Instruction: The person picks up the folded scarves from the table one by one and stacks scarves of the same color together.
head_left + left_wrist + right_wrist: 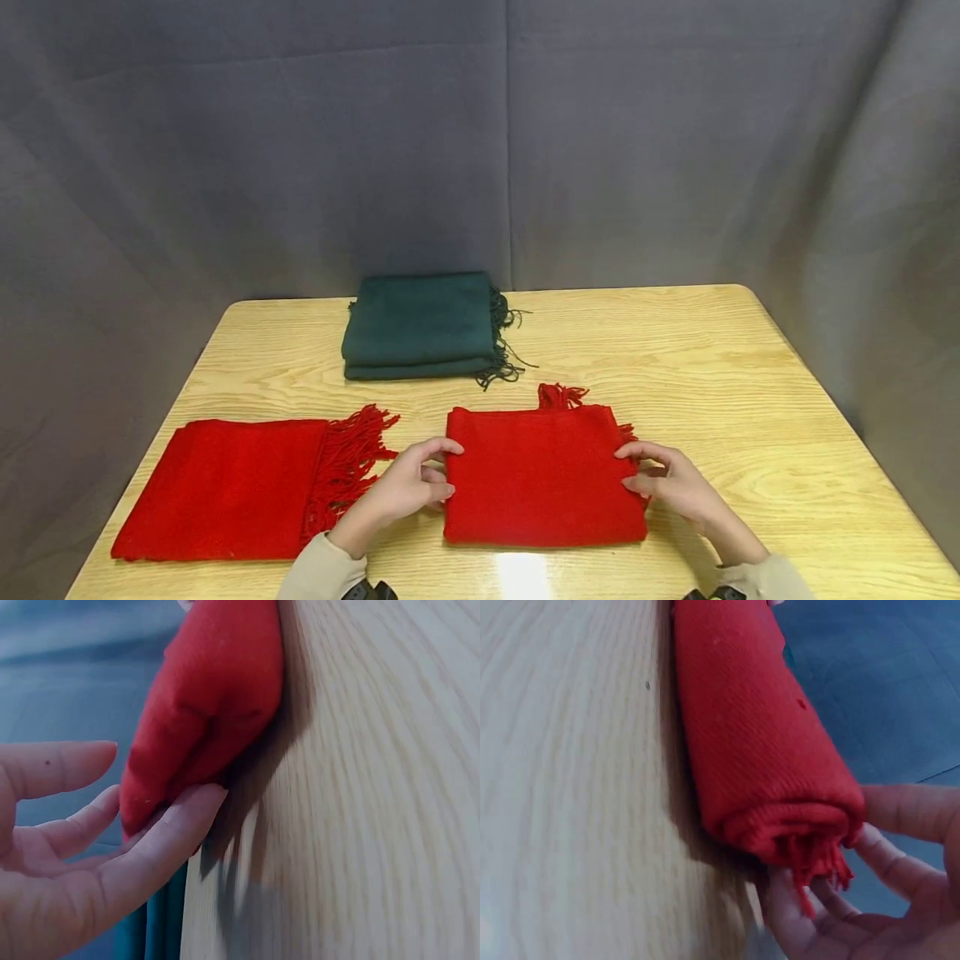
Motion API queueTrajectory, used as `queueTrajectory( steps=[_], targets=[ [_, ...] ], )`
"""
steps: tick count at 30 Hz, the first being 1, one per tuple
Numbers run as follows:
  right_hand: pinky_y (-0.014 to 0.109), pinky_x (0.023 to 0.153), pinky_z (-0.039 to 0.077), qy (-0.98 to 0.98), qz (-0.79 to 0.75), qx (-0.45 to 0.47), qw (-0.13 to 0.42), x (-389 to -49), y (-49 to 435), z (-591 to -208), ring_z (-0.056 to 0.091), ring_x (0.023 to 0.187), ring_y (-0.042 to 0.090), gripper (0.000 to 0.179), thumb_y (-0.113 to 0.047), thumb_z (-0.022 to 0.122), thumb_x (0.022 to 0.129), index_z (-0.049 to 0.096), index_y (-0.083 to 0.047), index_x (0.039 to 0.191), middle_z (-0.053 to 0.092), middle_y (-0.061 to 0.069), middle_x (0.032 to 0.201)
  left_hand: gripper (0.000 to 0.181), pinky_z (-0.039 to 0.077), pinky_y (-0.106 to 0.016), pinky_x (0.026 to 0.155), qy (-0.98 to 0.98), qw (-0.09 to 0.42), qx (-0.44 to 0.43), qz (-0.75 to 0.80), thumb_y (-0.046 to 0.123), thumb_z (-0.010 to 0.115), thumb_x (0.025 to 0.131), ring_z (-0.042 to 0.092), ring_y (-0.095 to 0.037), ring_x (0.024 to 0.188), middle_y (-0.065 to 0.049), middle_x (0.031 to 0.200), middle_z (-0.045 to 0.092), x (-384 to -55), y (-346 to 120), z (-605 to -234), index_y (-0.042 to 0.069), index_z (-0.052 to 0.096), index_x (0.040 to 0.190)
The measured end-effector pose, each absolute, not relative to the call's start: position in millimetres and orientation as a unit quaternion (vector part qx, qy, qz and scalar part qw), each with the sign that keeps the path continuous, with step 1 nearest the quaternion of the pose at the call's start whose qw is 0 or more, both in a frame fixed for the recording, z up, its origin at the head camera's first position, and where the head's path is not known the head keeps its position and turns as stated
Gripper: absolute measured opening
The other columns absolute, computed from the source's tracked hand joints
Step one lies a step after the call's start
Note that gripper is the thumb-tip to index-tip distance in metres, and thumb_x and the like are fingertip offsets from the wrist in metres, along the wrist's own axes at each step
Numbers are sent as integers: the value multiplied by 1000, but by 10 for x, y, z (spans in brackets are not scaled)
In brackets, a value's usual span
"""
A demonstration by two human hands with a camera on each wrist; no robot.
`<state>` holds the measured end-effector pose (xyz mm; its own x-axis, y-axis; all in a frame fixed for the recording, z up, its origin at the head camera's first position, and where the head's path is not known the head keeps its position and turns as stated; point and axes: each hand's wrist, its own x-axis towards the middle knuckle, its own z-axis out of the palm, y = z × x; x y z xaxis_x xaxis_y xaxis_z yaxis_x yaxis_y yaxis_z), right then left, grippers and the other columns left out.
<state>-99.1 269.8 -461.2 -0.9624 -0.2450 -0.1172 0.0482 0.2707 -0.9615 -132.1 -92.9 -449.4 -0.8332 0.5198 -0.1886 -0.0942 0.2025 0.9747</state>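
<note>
Just plain red cloth (543,479) between hands (408,483) (678,485)

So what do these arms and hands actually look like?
The left hand and right hand are a person's, bare, without gloves or visible rings. The left sleeve and right sleeve are plain cream. Beside each sits a black fitting, partly out of frame and hard to identify.

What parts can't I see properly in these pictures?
Head view: the underside of the folded, red, fringed cloth in the middle, hidden by its top layer.
Head view: the pale wooden table's near edge, cut off by the picture's bottom.
Head view: the weave of the folded, dark green, fringed cloth, too fine to show.
Left wrist view: the left hand's wrist, cut off.
Right wrist view: the right hand's wrist, cut off.
</note>
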Motion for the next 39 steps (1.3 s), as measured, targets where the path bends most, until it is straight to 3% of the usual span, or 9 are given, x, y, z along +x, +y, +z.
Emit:
queueTrajectory(
  steps=[5,10,13,21,25,29,39],
  targets=[
    [30,54,50,834,-547,-24,62,-997,2702,-4539,61,67,14,26,5,65,76,57,9,100,59,19,96,41,51,-40,54,749,237,146,601,-8,58,80,58,-23,75,-18,107,50,-1333,-983,-4497,-6,47,120],
    [26,57,48,891,-453,-3,-41,-1013,2644,-4404,61,68,17,20,3,71,73,63,2,92,64,14,86,40,51,-41,50,776,207,144,579,-5,61,80,60,-26,76,-20,104,51,-1313,-1080,-4473,-6,50,118],
    [24,57,47,885,-461,-24,-66,-1018,2576,-4320,60,64,14,19,4,69,74,63,3,91,63,11,81,34,52,-41,52,776,201,148,579,-2,60,82,59,-30,75,-20,99,51,-1306,-1135,-4426,-6,52,115],
    [29,59,50,813,-577,-82,-10,-1045,2302,-4336,59,66,16,20,6,63,78,58,5,98,62,9,79,22,52,-42,50,779,186,167,576,0,60,84,55,-30,64,-9,82,54,-1324,-1272,-4286,-8,54,104],
    [30,58,49,799,-592,-101,1,-1035,2122,-4166,58,64,15,20,8,61,79,55,10,97,59,6,77,20,50,-36,45,775,187,174,578,1,59,85,53,-24,58,-10,80,55,-1317,-1363,-4239,-8,53,100],
    [32,58,49,776,-621,-112,3,-1061,2003,-4147,58,62,17,22,8,61,79,54,5,100,59,5,77,19,46,-29,43,777,181,180,575,3,61,84,53,-21,56,-13,80,55,-1302,-1459,-4197,-6,53,99],
    [29,61,48,753,-643,-125,59,-1105,1736,-4096,60,69,31,36,4,59,82,47,-1,116,58,14,83,21,44,-27,44,745,179,219,604,1,58,86,51,-16,55,-19,83,55,-1298,-1760,-4119,-6,50,103]
  ],
)
